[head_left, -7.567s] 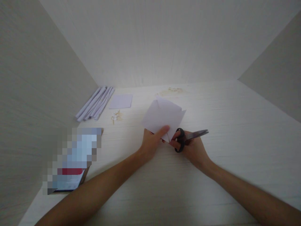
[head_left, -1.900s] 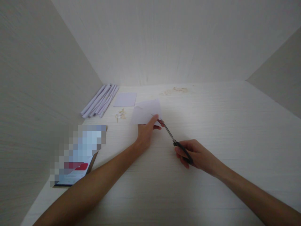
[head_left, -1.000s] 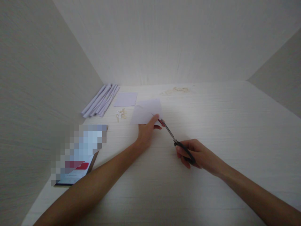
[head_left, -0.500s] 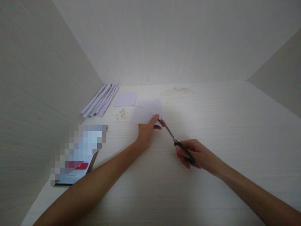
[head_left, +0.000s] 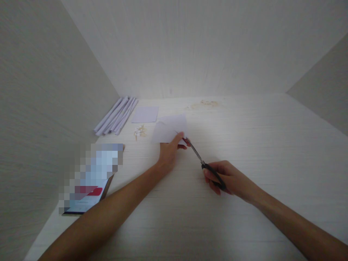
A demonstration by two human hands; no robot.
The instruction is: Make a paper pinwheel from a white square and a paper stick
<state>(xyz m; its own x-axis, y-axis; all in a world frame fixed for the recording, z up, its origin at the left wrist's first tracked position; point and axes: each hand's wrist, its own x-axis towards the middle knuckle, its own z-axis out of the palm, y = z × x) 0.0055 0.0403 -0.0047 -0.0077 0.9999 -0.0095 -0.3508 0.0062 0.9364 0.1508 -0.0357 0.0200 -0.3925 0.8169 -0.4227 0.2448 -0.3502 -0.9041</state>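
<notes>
My left hand (head_left: 172,149) pinches the lower right part of a white sheet of paper (head_left: 170,127), thumb on top and fingers underneath. A thin dark line runs into the sheet just beyond the thumb. My right hand (head_left: 221,177) is closed round the black handles of a pair of scissors (head_left: 195,150). Their metal blades point up and left, with the tips at the paper's right edge beside my left fingers. The blades look nearly together; whether paper lies between them I cannot make out.
At the left back, several rolled paper tubes (head_left: 115,116) lie next to a flat square of paper (head_left: 145,114). A small heap of matchstick-like bits (head_left: 140,131) is in front of it. Brownish scraps (head_left: 209,103) lie near the back wall. A tablet (head_left: 92,203), partly blurred, rests by the left wall.
Almost nothing differs. The paper has shifted very slightly in my left hand; the scissors and both hands stay in place.
</notes>
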